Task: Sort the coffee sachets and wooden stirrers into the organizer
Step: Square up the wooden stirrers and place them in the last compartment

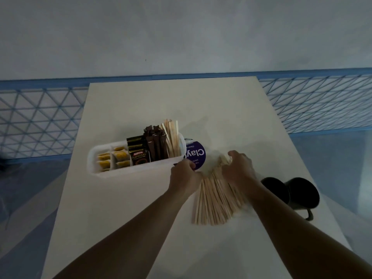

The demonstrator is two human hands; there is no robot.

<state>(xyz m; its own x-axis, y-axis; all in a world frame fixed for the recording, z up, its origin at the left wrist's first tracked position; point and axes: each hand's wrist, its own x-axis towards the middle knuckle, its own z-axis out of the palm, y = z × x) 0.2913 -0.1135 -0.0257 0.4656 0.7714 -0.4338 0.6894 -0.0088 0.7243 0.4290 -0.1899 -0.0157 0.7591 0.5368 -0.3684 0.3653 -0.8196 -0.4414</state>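
A white organizer stands on the table. It holds yellow sachets at its left, dark Supremo coffee sachets and brown stick sachets in the middle, and upright wooden stirrers at its right end. A fan of loose wooden stirrers lies on the table in front of me. My left hand grips the left top of the fan. My right hand curls over its right top end. The stirrers' upper ends are hidden under my hands.
A purple-labelled packet lies just right of the organizer, behind my hands. Two black mugs stand at the table's right edge, close to my right forearm. The white table is narrow, with a blue mesh rail behind.
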